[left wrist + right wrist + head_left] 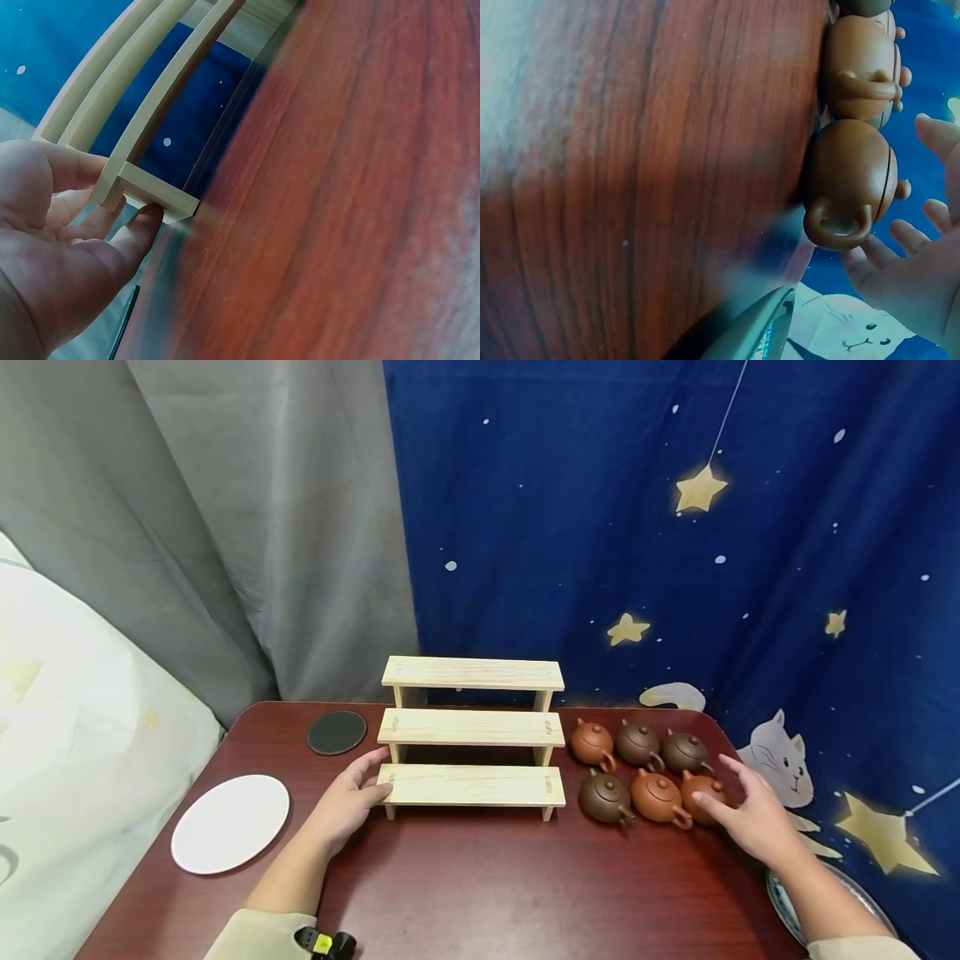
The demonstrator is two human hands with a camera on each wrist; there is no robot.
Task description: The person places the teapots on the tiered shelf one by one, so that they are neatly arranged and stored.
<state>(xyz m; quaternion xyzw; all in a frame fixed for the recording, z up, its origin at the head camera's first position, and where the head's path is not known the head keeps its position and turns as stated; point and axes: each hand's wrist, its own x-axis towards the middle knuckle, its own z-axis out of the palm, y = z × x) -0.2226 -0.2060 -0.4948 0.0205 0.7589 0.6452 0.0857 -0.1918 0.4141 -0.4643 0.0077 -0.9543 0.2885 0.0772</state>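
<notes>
A three-step wooden display stand point(471, 785) stands on the table. My left hand point(348, 802) holds the left end of its lowest step, thumb at the front and fingers behind; the left wrist view shows the fingertips around the step's end point(161, 191). To the right of the stand, several small clay teapots sit in two rows, some dark brown and some orange-brown. My right hand point(757, 818), fingers spread and holding nothing, is beside the front-right orange-brown teapot point(702, 797), its thumb overlapping the pot in the head view. That teapot's handle point(840, 236) faces the right wrist camera.
On the table's left side lie a white round plate point(231, 824) and a black round coaster point(337, 732). A patterned dish point(783, 906) shows at the right edge, partly behind the right forearm. Grey and blue curtains point(540, 527) hang behind the reddish-brown table point(525, 885).
</notes>
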